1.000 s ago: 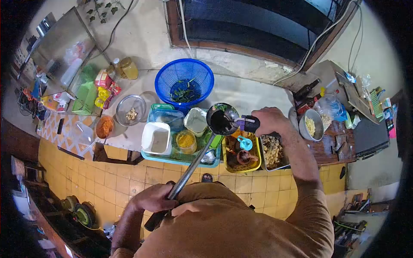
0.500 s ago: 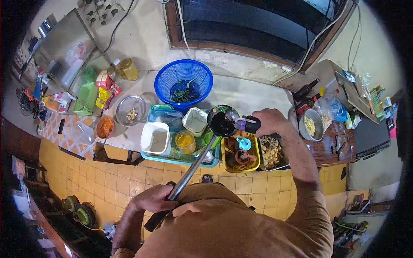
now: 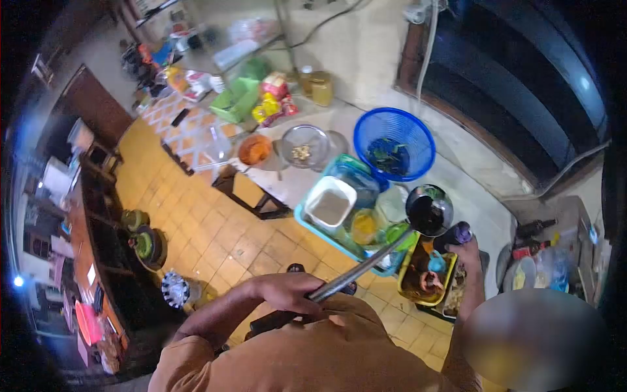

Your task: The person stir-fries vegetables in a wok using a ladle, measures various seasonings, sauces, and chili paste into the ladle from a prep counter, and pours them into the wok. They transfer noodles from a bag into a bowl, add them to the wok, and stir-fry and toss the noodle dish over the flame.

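My left hand [image 3: 290, 292] is closed round the long handle of a metal ladle [image 3: 359, 266], near its dark grip. The ladle's round bowl [image 3: 429, 210] holds dark liquid and hangs over the table's front part. My right hand [image 3: 466, 253] grips a dark bottle with a purple part [image 3: 457, 236], just right of the bowl and apart from it. Below them is a yellow basket [image 3: 406, 287] with a light-blue item [image 3: 437, 262] in it. Left of the bowl stands a light-blue tray [image 3: 310, 224] with a white tub [image 3: 331, 201] and a container of yellow stuff [image 3: 366, 227].
Behind the tray is a blue colander [image 3: 394, 117] with green pieces. A metal bowl [image 3: 305, 140] and an orange-filled bowl [image 3: 255, 150] stand left. Bottles [image 3: 535, 228] lie at right. A fan [image 3: 145, 247] is on the floor. A blurred patch hides the lower right.
My right hand has drawn the bottle out of the ladle bowl and lowered it beside the bowl. The view has swung left and tilted. My left hand still holds the ladle.
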`<state>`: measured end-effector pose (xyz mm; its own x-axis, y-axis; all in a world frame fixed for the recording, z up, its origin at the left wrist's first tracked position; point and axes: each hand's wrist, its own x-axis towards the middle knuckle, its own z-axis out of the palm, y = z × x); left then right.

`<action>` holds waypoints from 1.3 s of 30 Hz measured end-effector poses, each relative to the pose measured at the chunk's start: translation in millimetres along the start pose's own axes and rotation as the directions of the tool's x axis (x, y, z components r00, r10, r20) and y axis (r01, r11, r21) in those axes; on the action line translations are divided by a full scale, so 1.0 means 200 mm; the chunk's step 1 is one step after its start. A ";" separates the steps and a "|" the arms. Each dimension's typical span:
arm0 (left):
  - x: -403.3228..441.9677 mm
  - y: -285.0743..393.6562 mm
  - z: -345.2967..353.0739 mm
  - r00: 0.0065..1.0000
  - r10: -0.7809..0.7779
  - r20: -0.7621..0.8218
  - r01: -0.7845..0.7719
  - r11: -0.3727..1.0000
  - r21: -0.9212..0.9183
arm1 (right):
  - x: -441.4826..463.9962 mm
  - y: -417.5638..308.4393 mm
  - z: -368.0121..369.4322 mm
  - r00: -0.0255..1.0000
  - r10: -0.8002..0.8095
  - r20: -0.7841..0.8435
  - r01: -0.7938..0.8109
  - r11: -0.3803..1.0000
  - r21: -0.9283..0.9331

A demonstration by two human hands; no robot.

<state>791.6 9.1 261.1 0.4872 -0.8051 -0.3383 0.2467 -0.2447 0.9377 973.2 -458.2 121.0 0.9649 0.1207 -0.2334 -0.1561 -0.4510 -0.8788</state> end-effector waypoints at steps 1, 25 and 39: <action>-0.05 -0.01 -0.01 1.000 -0.003 -0.024 0.003 1.000 -0.004 | 0.00 0.06 0.04 1.000 0.002 -0.031 0.002 0.993 0.120; -1.83 -0.73 -0.36 0.640 -0.404 -0.654 0.306 0.914 -0.266 | 0.61 -1.28 3.01 0.761 0.459 0.458 -0.622 0.716 0.316; -1.78 -0.86 -0.36 0.565 -0.500 -0.656 0.076 0.824 -0.561 | 0.91 -1.20 2.83 0.964 -0.142 0.226 0.259 0.704 -0.662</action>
<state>636.0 376.5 214.9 0.7020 0.0215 -0.7119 0.7109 0.0401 0.7022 1067.7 171.9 53.8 0.9042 0.3802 -0.1946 0.2796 -0.8713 -0.4034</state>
